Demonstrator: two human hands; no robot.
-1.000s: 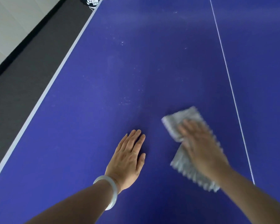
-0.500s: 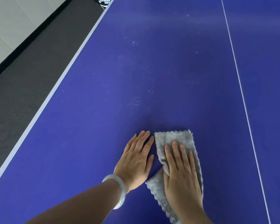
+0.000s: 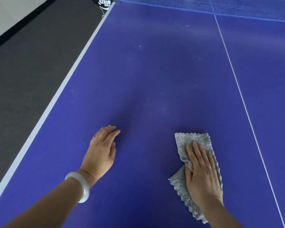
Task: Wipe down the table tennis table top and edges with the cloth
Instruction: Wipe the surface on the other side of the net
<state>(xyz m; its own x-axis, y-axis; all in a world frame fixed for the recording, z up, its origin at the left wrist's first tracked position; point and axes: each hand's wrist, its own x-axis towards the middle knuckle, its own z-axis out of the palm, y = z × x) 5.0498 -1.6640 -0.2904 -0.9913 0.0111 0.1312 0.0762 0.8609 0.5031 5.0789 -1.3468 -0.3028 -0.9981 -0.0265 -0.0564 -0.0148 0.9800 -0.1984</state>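
The blue table tennis table top (image 3: 155, 79) fills most of the view, with pale dust specks in its middle. A grey fluffy cloth (image 3: 194, 142) lies flat on it at lower right. My right hand (image 3: 201, 173) presses on the cloth with straight fingers, palm down. My left hand (image 3: 102, 150) rests flat on the bare table to the left of the cloth, well apart from it, with a pale bangle on the wrist. The table's white left edge line (image 3: 56, 96) runs diagonally from lower left up to the net.
The blue net (image 3: 204, 7) spans the far end, with its black clamp (image 3: 104, 3) at the left corner. A thin white centre line (image 3: 237, 83) runs right of the cloth. Dark grey floor (image 3: 23, 71) lies beyond the left edge.
My right hand slid the cloth left until it lay beside my left hand, then back right, so a wide gap is between them. The view tilted up and the net came into sight.
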